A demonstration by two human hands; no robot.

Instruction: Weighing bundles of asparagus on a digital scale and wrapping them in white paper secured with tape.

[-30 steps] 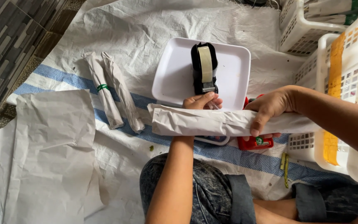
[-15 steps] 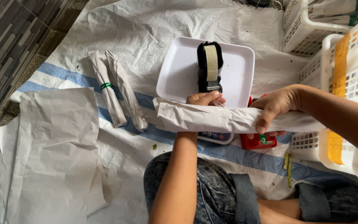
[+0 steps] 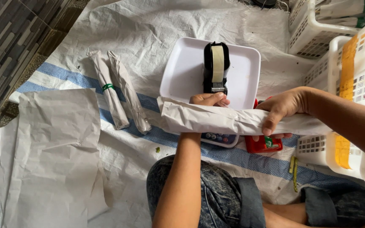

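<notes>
**Two Hands Hold a Paper Roll by the Tape Holder**

White woven sheeting with a blue stripe covers the floor, and dark tiles show past its far left edge. Everything sits around one thing, the white tray.

On the tray stands a black tape holder with a pale roll of tape in it. It is probably put there so it stays handy and does not tip.

Just in front of the tray, both hands hold a long paper roll sideways in the air. The left hand grips it from behind, fingers curled over the top, right below the tape holder. The right hand is closed around the other end, thumb underneath. Holding both ends likely keeps the paper from opening up.

The paper roll is white and crinkly, with soft folds along it. What is inside is hidden.

Left of the tray lie two wrapped rolls side by side on the sheeting. One has a green band. Further left lies a pile of flat paper sheets.

Right of the tray stand white plastic baskets. Under the paper roll, near the tray's front edge, a small red box peeks out.

The person sits on the floor in dark jeans.
</notes>
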